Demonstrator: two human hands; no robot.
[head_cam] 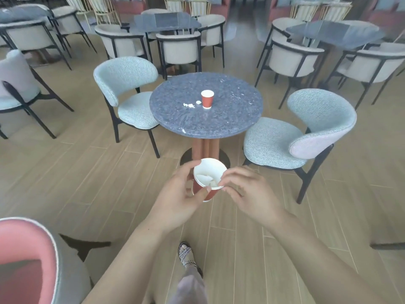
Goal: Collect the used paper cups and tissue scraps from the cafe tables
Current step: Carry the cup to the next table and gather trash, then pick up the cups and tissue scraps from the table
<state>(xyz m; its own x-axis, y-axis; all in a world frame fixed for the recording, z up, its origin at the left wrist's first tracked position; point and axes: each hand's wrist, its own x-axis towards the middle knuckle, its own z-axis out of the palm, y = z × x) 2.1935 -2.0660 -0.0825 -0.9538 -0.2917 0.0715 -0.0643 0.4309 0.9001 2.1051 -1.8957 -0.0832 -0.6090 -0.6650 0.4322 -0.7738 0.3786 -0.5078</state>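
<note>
My left hand point(182, 194) grips a red paper cup point(209, 172) with a white inside, held tilted above the floor in front of me. White tissue scraps point(205, 178) lie inside it. My right hand point(247, 189) is at the cup's rim, its fingertips curled against the edge. Ahead stands a round grey speckled table point(230, 119). On it a second red paper cup point(207, 99) stands upright, with small white tissue scraps point(189, 105) just to its left. Another scrap point(183, 130) lies at the table's near edge.
Two light blue chairs point(129, 93) point(306, 132) flank the round table. A pink chair point(26, 260) is at my lower left. More tables and beige chairs point(177, 47) fill the room behind. The floor is wood plank.
</note>
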